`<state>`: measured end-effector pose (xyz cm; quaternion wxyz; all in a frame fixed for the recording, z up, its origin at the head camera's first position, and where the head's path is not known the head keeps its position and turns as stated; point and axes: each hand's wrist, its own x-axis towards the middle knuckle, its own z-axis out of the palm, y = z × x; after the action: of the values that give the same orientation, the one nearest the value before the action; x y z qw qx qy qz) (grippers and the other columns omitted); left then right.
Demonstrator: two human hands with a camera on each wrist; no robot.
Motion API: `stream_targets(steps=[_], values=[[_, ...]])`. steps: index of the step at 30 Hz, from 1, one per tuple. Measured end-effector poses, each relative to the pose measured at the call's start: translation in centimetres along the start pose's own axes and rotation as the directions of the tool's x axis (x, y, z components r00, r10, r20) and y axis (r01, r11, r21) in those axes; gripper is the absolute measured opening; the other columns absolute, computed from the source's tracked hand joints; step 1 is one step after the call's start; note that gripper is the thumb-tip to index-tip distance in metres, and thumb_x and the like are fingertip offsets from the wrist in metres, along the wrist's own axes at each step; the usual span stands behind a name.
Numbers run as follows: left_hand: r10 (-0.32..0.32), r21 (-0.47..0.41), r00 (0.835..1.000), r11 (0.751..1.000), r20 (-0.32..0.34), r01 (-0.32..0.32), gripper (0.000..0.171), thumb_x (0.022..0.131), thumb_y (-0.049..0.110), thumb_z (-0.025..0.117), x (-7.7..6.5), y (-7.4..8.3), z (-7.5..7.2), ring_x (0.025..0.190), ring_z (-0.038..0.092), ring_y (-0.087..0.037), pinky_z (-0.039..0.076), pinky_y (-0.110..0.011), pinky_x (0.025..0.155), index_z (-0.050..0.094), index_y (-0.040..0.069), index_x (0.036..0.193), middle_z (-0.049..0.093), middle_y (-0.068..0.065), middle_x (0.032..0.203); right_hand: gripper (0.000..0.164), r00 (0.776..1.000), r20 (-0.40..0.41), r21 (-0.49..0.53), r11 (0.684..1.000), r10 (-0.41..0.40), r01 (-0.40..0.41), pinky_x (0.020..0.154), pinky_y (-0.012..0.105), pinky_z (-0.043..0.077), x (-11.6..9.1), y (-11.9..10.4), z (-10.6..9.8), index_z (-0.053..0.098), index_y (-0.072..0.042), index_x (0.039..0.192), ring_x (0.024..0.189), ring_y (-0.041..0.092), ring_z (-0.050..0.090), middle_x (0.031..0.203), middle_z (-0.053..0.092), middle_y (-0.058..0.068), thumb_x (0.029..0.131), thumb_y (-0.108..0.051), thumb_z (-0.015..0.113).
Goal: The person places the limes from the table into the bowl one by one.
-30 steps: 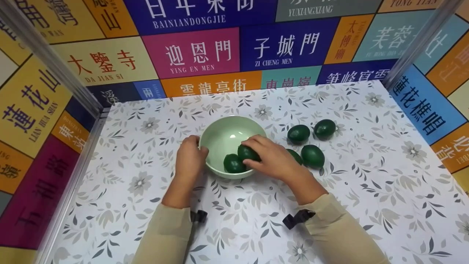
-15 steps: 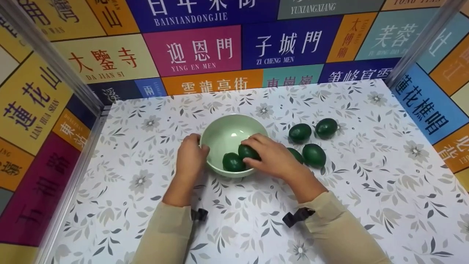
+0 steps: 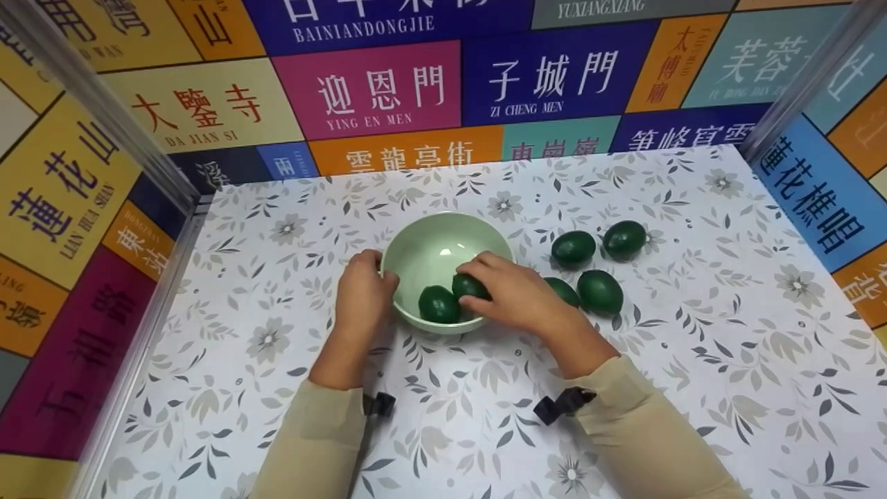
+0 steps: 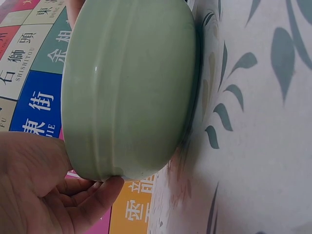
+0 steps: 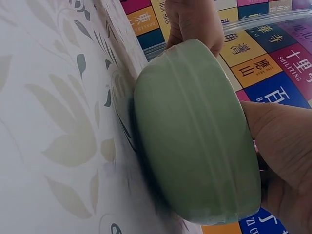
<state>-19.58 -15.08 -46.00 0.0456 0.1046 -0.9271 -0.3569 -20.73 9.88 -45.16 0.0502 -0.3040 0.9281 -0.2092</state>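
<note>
A pale green bowl stands on the patterned tabletop in the head view. My left hand grips its left side, thumb at the rim and fingers along the outer wall. Inside, a dark green, glossy egg-shaped fruit lies near the front wall. My right hand reaches over the right rim and holds a second such fruit right beside it, partly covered by the fingers. Both wrist views show the bowl's outer wall, which hides the fruits.
Right of the bowl lie several matching fruits: two at the back, one nearer the front, and another partly hidden behind my right hand. Printed panels with large lettering rise behind the table and at both sides.
The head view has shifted slightly. Less of the fruit in my right hand shows now, and the loose fruit in the bowl sits slightly farther left. Both hands keep their places at the bowl.
</note>
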Motion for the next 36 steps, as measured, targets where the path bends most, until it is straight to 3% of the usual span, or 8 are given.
stream_targets(steps=[10,21,36], values=[[-0.009,0.011,1.000,1.000,0.006,0.009,0.033,0.093,0.011,0.062,0.21,-0.10,0.03,0.108,0.066,-0.032,0.053,-0.045,0.099,0.065,-0.001,0.123,0.067,-0.017,0.117,0.033,0.999,0.005,0.010,0.999,-0.036,0.036,0.098,0.048,0.055,0.31,0.05,0.33,0.070,-0.016,0.129,0.114,0.026,0.066,0.128,0.066,0.006,0.101,-0.031,0.064],[-0.003,0.018,1.000,1.000,0.000,0.003,0.034,0.092,0.011,0.063,0.17,-0.02,-0.03,0.108,0.066,-0.033,0.053,-0.046,0.099,0.065,-0.002,0.123,0.068,-0.018,0.117,0.031,1.000,0.002,0.025,0.999,-0.031,0.031,0.098,0.048,0.055,0.26,0.01,0.29,0.071,-0.016,0.127,0.114,0.027,0.066,0.127,0.066,0.006,0.100,-0.031,0.066],[0.002,0.014,1.000,1.000,-0.005,-0.002,0.032,0.090,0.009,0.064,0.27,-0.01,0.06,0.109,0.066,-0.034,0.051,-0.046,0.100,0.066,-0.001,0.121,0.069,-0.018,0.117,0.032,1.000,-0.012,-0.032,0.999,-0.022,0.022,0.094,0.047,0.055,-0.09,-0.23,-0.07,0.069,-0.014,0.127,0.109,0.026,0.066,0.122,0.065,0.007,0.101,-0.033,0.064]])
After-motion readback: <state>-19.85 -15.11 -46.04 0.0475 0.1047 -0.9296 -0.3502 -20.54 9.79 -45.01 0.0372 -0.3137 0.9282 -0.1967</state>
